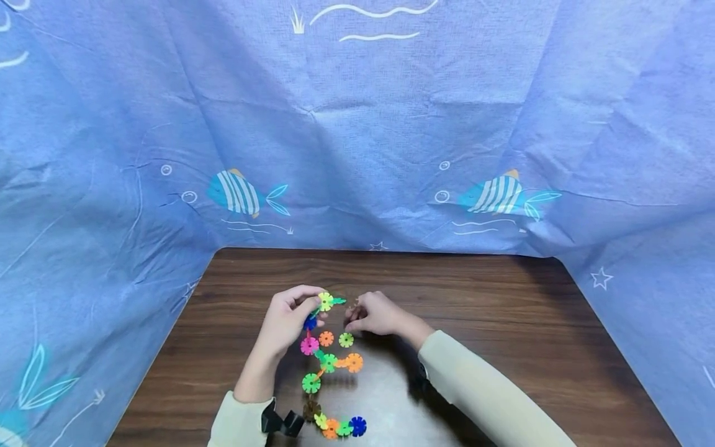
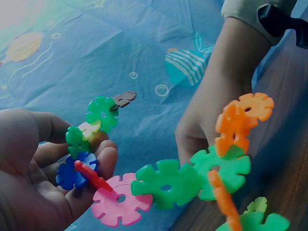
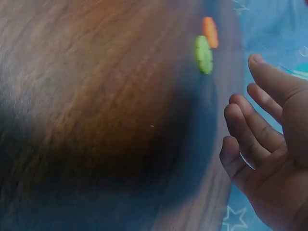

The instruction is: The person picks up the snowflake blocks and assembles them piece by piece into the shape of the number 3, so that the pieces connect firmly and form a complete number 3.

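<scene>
My left hand (image 1: 286,315) holds the upper end of a linked chain of plastic snowflake discs, with its fingers and thumb around a yellow disc (image 1: 325,302) and the pieces beside it. In the left wrist view a blue disc (image 2: 77,170) lies against the fingers, and a pink disc (image 2: 121,199) follows. A green disc (image 2: 102,113) and a brown disc (image 2: 125,99) extend past the fingertips. Close to that brown end is my right hand (image 1: 380,313), its fingers loosely bent. The right wrist view shows nothing between its fingers (image 3: 262,120).
Below, the chain continues through green and orange discs down to a dark blue disc (image 1: 358,426) near the front. Separate orange (image 1: 326,338) and yellow-green discs (image 1: 346,339) lie on the wooden table (image 1: 475,292). A blue fish-print cloth (image 1: 357,155) hangs behind and at the sides.
</scene>
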The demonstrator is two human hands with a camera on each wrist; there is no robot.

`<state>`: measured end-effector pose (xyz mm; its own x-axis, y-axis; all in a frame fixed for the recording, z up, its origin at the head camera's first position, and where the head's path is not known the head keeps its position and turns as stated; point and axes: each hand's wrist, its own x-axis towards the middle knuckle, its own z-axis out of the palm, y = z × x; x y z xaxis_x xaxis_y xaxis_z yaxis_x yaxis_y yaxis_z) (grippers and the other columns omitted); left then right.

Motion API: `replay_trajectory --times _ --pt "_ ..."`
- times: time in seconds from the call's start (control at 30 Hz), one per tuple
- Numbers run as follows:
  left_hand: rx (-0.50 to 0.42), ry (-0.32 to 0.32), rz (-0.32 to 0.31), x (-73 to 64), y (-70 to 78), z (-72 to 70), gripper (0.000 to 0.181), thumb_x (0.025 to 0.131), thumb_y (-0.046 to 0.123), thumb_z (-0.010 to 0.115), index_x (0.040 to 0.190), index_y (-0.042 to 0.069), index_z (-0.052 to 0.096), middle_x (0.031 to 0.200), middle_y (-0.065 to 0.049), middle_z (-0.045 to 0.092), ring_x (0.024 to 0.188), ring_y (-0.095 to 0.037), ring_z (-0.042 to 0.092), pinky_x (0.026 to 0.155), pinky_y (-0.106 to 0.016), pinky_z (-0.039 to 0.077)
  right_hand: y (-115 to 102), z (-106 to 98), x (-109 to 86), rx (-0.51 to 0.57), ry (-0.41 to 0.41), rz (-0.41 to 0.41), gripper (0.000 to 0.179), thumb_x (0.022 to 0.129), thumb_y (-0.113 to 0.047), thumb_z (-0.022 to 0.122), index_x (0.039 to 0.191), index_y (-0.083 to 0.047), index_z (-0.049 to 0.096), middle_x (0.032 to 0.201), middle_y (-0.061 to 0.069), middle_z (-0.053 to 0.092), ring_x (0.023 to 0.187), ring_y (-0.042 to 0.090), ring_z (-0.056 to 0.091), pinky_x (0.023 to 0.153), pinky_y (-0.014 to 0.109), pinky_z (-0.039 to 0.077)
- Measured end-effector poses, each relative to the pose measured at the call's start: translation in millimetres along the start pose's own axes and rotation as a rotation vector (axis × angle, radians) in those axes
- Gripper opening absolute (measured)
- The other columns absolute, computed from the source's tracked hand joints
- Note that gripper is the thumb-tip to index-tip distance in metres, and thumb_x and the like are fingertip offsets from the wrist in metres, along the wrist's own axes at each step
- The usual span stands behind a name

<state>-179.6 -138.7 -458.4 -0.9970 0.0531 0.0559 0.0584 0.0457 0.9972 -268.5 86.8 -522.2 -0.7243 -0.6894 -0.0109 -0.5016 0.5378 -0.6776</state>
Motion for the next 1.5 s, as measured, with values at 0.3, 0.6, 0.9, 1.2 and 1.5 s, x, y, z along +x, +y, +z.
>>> replay_trajectory --times 0.3,0.6,0.9,1.2,1.5 --pt "0.020 -0.039 -0.021 -0.1 -1.9 2.1 0.022 0.102 0.005 0.060 0.119 -0.006 0.069 0.096 -0.030 0.071 0.078 -0.024 0.077 0.075 -0.046 0.062 1.7 14.7 3.6 -0.152 -0.057 -0.016 0.029 0.084 -0.041 0.085 0.103 -0.020 0.079 0.090 -0.013 0.072 0.084 0.002 0.066 0.076 0.024 0.055" --pt "0.031 -0.046 -0.027 0.5 -0.3 3.3 0.026 0.103 0.007 0.059 0.123 -0.006 0.068 0.098 -0.028 0.072 0.074 -0.019 0.076 0.073 -0.042 0.063 7.1 15.5 4.5 -0.163 -0.055 -0.047 0.010 0.087 -0.022 0.084 0.094 -0.021 0.076 0.089 -0.012 0.071 0.083 0.003 0.063 0.079 0.026 0.054" --pt "0.003 -0.039 -0.027 1.8 -2.6 3.1 0.022 0.100 0.004 0.062 0.119 -0.005 0.068 0.097 -0.021 0.071 0.077 -0.024 0.075 0.077 -0.048 0.062 13.1 1.0 -2.6 0.094 0.026 0.041 0.012 0.091 -0.015 0.080 0.096 -0.009 0.072 0.080 -0.005 0.073 0.069 0.008 0.066 0.067 0.028 0.056" --pt "0.110 0.019 0.080 2.5 -4.5 3.3 0.020 0.095 -0.001 0.064 0.112 0.002 0.074 0.095 -0.017 0.071 0.078 -0.011 0.067 0.075 -0.026 0.057 0.9 -20.0 -27.2 0.525 0.369 0.075 0.012 0.088 -0.006 0.079 0.099 -0.002 0.073 0.089 0.011 0.074 0.076 0.032 0.070 0.068 0.048 0.061" --pt "0.103 0.069 0.096 2.6 -3.6 3.0 0.011 0.093 -0.002 0.069 0.102 -0.001 0.074 0.092 -0.018 0.073 0.076 -0.009 0.066 0.071 -0.023 0.054 -20.2 -8.7 -50.8 0.634 0.504 -0.008 0.014 0.087 -0.005 0.080 0.093 0.001 0.068 0.083 0.008 0.070 0.067 0.012 0.065 0.062 0.030 0.057"
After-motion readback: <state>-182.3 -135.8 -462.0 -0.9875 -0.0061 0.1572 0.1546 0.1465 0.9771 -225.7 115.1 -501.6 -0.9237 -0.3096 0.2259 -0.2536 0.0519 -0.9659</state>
